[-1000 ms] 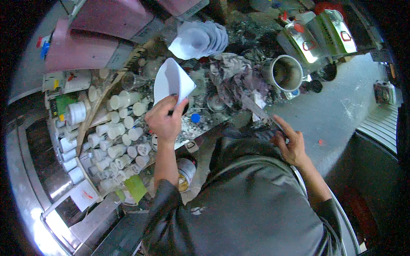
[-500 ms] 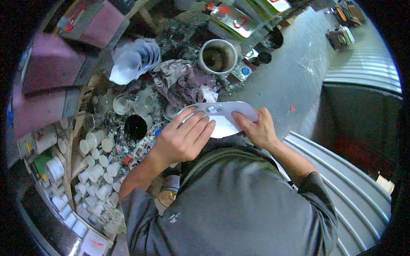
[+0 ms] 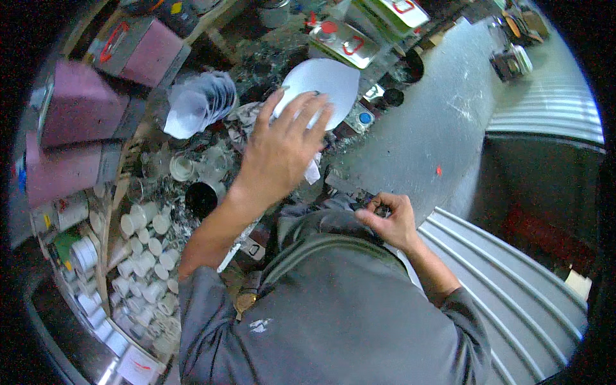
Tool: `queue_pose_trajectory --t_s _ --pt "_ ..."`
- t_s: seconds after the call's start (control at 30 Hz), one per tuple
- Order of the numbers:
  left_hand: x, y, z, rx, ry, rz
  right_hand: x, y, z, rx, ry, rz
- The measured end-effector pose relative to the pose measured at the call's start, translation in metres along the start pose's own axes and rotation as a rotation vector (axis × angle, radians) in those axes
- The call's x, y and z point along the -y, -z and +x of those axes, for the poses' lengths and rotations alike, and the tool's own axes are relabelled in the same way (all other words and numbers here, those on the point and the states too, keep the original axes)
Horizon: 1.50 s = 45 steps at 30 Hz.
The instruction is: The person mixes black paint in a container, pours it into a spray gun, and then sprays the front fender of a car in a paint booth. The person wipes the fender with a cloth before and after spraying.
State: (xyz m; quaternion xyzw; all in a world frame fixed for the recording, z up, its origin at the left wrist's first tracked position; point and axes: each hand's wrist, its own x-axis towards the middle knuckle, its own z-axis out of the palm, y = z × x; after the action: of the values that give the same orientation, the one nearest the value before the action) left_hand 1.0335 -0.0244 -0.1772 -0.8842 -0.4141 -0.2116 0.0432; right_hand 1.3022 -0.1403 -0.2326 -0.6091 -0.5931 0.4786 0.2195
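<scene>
Clock directions are read from the left hand unless noted, with twelve toward the top of the view.

Left hand (image 3: 280, 154): palm down, fingers spread apart and overlapping the near edge of a smooth white paper cone (image 3: 330, 80). The cone lies at one o'clock, its surface partly covered by the fingers. Whether the fingertips press on it cannot be told.

Right hand (image 3: 396, 221): located at four o'clock, in front of the body. Fingers are curled around the end of a flat dark-grey scraper-like tool (image 3: 343, 184); its blade points to ten o'clock from that hand. The gripped end is mostly hidden.

Adjacent items: a crumpled greyish cloth (image 3: 242, 120) at ten o'clock, just beside the wrist side of the cone; beyond it, a nested stack of translucent white cones (image 3: 192, 109). At eight o'clock, a round container with a black interior (image 3: 201, 197). At two o'clock, a small container with a round blue cap (image 3: 364, 118).

Outer items: a rectangular metal can with a red cap (image 3: 346, 48) at one o'clock, past the cone; many small white cylindrical cups (image 3: 151, 269) at eight o'clock; pink-sided boxes (image 3: 83, 106) between nine and ten o'clock.
</scene>
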Motion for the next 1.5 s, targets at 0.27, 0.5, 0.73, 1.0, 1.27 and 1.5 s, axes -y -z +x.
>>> queue_pose_trajectory --t_s 0.27,0.5,0.73,1.0,1.27,1.5 --pt "-0.061 -0.114 -0.220 -0.602 1.037 -0.437 -0.003 -0.011 0.005 -0.205 0.417 -0.263" --pt "-0.029 -0.192 -0.345 -0.751 1.517 -0.202 0.025 -0.024 0.027 0.121 0.407 -0.463" --pt "0.042 -0.211 -0.334 -0.972 1.597 -0.306 0.072 -0.044 0.045 0.338 0.716 -0.497" --pt "0.001 -0.175 -0.332 -1.086 1.441 -0.379 0.117 -0.074 0.052 0.332 0.889 -0.398" --pt "-0.061 -0.095 -0.289 -0.752 1.099 -0.357 0.149 -0.128 0.077 0.481 1.080 -0.524" --pt "-0.065 -0.086 -0.236 -0.907 0.983 -0.450 0.148 -0.118 0.066 0.461 1.122 -0.482"
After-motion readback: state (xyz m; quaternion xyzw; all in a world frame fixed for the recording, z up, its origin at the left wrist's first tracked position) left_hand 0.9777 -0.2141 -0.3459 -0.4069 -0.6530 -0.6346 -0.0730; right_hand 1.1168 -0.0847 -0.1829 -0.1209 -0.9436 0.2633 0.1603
